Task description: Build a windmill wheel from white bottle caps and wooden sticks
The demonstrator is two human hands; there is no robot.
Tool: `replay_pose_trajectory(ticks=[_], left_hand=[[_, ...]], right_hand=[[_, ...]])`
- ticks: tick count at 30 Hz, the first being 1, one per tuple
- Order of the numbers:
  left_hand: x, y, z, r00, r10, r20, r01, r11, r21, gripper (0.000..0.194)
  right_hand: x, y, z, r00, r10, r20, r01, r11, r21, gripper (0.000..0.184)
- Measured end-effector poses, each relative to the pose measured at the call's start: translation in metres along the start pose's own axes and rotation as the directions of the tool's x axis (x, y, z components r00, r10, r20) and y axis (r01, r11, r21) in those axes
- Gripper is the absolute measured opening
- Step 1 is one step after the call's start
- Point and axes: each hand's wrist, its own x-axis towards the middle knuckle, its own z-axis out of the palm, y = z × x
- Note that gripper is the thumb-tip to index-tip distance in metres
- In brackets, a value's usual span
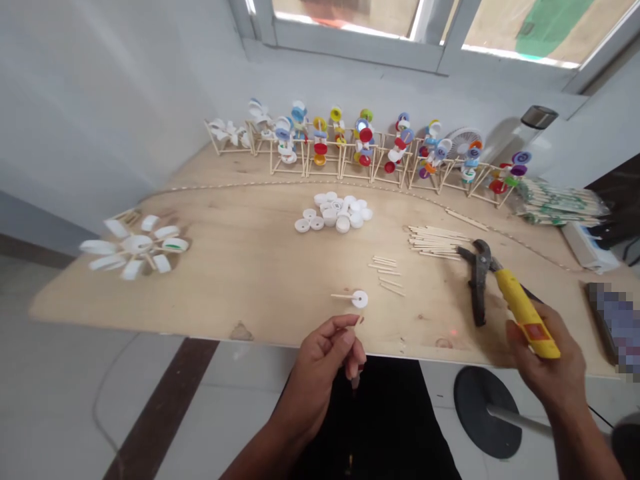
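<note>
My left hand (330, 353), at the table's front edge, has thumb and fingertips pinched on a short wooden stick (359, 321); only its light tip shows. Just beyond lies a white bottle cap (361, 294) with a stick pointing left from it. My right hand (550, 353) is wrapped round a yellow-handled hand cutter (517, 303), its dark jaws apart over the table. Several short cut sticks (385, 270) lie between the hands, and a bundle of longer sticks (435, 241) is beside the cutter's jaws.
White caps (340, 210) are heaped mid-table. A wheel of caps and sticks (137, 245) sits left. Stick frames with coloured cap wheels (365, 150) line the back. Packaged sticks (560, 200), a power strip (590, 248), a bottle (523, 143) and a phone (613, 327) are right.
</note>
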Motion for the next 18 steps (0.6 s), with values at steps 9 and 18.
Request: replay_pose_trajectory(ticks=[9,18], left_hand=[[0.001,0.001,0.001,0.999,-0.009,-0.054,0.009,1.0,0.002,0.027],[0.001,0.002,-0.002,0.997,0.004,-0.076,-0.01,0.997,-0.075,0.028]], right_hand=[[-0.01,-0.089,0.007,0.905,-0.312,0.288,0.093,0.808,0.582,0.017],[-0.02,-0.122,0.014,0.826,-0.39,0.407,0.022,0.744,0.668,0.011]])
